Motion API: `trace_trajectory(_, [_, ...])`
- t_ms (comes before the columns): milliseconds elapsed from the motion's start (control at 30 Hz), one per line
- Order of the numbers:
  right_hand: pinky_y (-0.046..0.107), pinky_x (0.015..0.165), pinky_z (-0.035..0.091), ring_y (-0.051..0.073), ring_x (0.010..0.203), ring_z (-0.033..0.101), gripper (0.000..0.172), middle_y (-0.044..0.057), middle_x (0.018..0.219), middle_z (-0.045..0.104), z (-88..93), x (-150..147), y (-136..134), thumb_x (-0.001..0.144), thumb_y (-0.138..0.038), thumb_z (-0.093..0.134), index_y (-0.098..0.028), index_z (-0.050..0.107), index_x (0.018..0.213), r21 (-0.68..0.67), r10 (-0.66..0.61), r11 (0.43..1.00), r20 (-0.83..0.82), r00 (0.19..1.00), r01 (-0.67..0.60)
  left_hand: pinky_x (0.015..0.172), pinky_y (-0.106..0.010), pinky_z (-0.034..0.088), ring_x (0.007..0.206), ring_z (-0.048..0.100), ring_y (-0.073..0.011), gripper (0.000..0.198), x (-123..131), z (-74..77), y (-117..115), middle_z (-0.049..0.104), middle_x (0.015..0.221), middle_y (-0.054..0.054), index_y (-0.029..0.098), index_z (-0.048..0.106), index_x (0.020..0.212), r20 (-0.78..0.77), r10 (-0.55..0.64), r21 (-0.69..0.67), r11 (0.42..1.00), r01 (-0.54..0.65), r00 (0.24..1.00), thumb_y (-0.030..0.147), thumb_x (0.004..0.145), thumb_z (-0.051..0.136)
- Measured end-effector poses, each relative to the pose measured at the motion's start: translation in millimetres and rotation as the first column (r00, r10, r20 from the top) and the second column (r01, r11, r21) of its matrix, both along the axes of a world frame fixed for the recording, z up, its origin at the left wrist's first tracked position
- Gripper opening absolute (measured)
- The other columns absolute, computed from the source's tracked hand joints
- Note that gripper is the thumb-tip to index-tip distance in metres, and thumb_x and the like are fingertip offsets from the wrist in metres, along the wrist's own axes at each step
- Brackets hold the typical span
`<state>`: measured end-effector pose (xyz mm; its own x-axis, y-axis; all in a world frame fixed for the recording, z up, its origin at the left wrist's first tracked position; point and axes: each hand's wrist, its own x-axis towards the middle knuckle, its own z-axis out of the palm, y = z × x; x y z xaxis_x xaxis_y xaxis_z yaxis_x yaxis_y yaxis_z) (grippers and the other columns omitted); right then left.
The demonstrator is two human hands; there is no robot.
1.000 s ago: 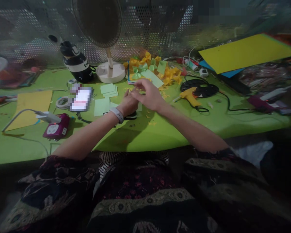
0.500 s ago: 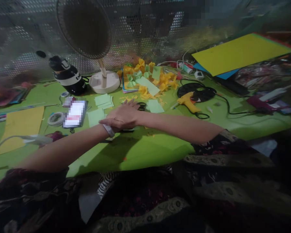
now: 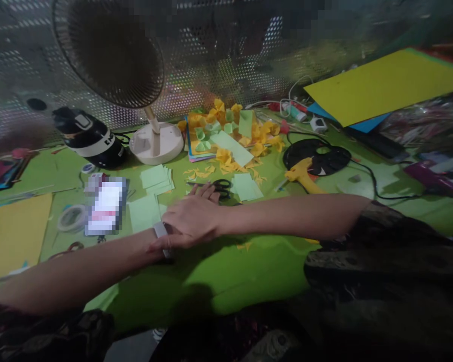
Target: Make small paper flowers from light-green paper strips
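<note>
My right hand (image 3: 194, 221) lies across my left hand (image 3: 207, 192) and wrist, its thumb along the white wristband (image 3: 160, 230). The fingers that show past it look stretched out and flat; the rest of my left hand is covered. Just beyond those fingertips lie black-handled scissors (image 3: 222, 187). Pale green paper pieces (image 3: 145, 211) are to the left of the hands, with a small stack (image 3: 156, 178) behind them. Another green paper pile (image 3: 246, 186) sits to the right of the scissors.
Orange and green paper flowers (image 3: 226, 125) are heaped at the back. Around them stand a fan (image 3: 154, 143), a dark bottle (image 3: 92, 141), a phone (image 3: 106, 206), a tape roll (image 3: 71, 217) and a yellow glue gun (image 3: 304, 173). Yellow sheets (image 3: 385, 88) lie at right.
The view has shifted, so the table things appear lower and more spread apart. Both hands sit lower and nearer, still crossed, and the scissors show more fully.
</note>
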<state>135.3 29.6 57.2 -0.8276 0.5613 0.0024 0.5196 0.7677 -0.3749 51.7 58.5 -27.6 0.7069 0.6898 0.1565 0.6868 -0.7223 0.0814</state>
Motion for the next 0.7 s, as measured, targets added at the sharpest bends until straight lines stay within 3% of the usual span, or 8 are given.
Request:
trace_trajectory(133, [0.040,0.080,0.041,0.027,0.089,0.063,0.080,0.017,0.102,0.072,-3.5,-2,0,0.093,-0.079,0.032,-0.008,0.069,0.100,0.035,-0.014,0.999,-0.029,0.999,0.015,0.122,-0.060,0.032,0.148,0.040,-0.0267,0.052,1,0.9,-13,0.049,0.154,-0.005,0.028,0.055,0.142,0.008,0.042,-0.025,0.999,-0.042,0.999,0.018,0.099,0.029])
trace_trajectory(300, [0.041,0.078,0.043,0.027,0.086,0.065,0.080,0.017,0.098,0.074,-6.8,-6,1,0.091,-0.080,0.035,-0.009,0.071,0.099,0.015,-0.010,1.000,-0.045,0.999,0.011,0.123,-0.068,0.023,0.150,0.031,-0.0306,0.051,4,5.3,-16,0.044,0.156,-0.008,0.028,0.051,0.146,0.133,0.024,-0.137,0.991,-0.006,0.991,0.019,0.100,0.031])
trace_trajectory(467, [0.040,0.077,0.043,0.026,0.081,0.065,0.081,0.016,0.091,0.074,-11.8,-6,0,0.089,-0.082,0.037,-0.009,0.071,0.095,0.042,-0.037,0.998,-0.113,0.993,0.042,0.123,-0.071,0.017,0.149,0.029,-0.0306,0.059,7,2.1,-19,0.044,0.156,-0.004,0.043,0.038,0.153,0.181,0.056,-0.145,0.989,-0.030,0.982,0.019,0.100,0.031])
trace_trajectory(700, [0.039,0.076,0.042,0.026,0.083,0.066,0.075,0.016,0.090,0.074,-16.0,-6,3,0.091,-0.078,0.040,-0.009,0.072,0.094,0.076,-0.021,0.997,-0.125,0.992,0.031,0.125,-0.067,0.021,0.149,0.034,-0.0307,0.053,10,4.2,-22,0.046,0.154,-0.011,0.027,0.054,0.144,0.143,0.071,-0.106,0.993,-0.056,0.987,0.017,0.100,0.026])
